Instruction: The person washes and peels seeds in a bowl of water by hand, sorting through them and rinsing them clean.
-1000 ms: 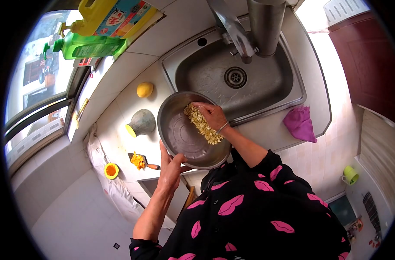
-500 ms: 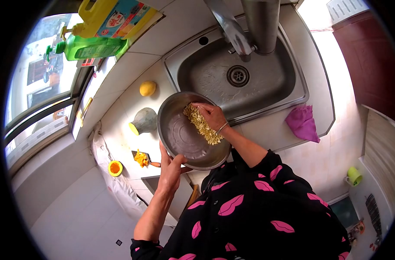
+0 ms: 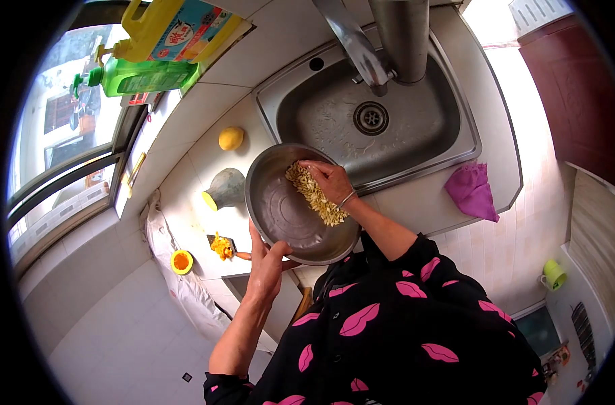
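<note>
A round metal basin [image 3: 273, 202] tilts beside the sink's near left corner. My left hand [image 3: 267, 266] grips its lower left rim, thumb over the edge and the other fingers partly hidden beneath. Inside, a heap of pale yellow pumpkin seeds [image 3: 321, 206] is banked along the right side. My right hand [image 3: 331, 181], with a bracelet at the wrist, curls over the upper part of that heap. Its fingertips press into the seeds and are partly hidden.
Left of the basin are a cut squash [image 3: 226, 189], a yellow lemon-like fruit [image 3: 231, 138], a knife-like tool with orange pulp [image 3: 221, 248] and a hollow squash piece [image 3: 182, 262]. A sink [image 3: 415, 128] with faucet [image 3: 361, 50] lies ahead; a purple cloth [image 3: 471, 192] lies right.
The view has shifted very slightly. Both hands, the basin and the seeds stay practically in the same place.
</note>
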A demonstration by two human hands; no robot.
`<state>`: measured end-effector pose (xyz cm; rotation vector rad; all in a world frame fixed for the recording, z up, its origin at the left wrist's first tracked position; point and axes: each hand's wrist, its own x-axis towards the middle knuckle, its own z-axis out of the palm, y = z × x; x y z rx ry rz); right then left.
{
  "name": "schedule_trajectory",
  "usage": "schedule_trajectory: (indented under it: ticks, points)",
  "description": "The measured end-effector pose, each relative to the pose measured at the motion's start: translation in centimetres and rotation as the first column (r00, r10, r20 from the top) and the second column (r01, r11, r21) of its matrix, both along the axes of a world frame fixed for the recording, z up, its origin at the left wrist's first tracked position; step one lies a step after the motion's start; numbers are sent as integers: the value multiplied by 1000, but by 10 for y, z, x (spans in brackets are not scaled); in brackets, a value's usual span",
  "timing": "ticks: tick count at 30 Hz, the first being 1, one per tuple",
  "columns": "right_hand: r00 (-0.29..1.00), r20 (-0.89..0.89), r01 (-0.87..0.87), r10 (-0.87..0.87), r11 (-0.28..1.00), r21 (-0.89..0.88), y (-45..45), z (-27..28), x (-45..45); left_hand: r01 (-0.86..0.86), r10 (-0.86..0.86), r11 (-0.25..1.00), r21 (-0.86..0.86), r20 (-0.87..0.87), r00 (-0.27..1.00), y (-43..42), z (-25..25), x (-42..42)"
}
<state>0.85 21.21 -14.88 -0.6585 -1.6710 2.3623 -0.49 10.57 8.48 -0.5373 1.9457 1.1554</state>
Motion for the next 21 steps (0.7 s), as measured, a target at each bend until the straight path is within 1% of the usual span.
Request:
schedule_trajectory:
  ticks: [4,10,13,16,19,21]
  points:
    - [1000,-6,5,-5,1000,3,0,-1,0,0,0,1000,-3,-5,1000,1,0,1]
    - [998,41,-36,37,999,-9,3,2,1,-6,6,1000,5,-15,1000,-5,-5,1]
    - [1000,24,-20,20,1000,-6,1,0,0,-6,6,1000,8,-9,1000,-2,-3,1]
    - [997,63,-53,55,998,-27,3,2,0,4,-4,1000,0,-3,1000,2,1,0]
    - [1000,14,-17,17,1000,2,2,0,0,1,-1,1000,11,-2,1000,3,2,0]
    - [1000,22,-22,22,1000,2,2,0,0,5,-5,1000,13,-2,1000,1,1,0]
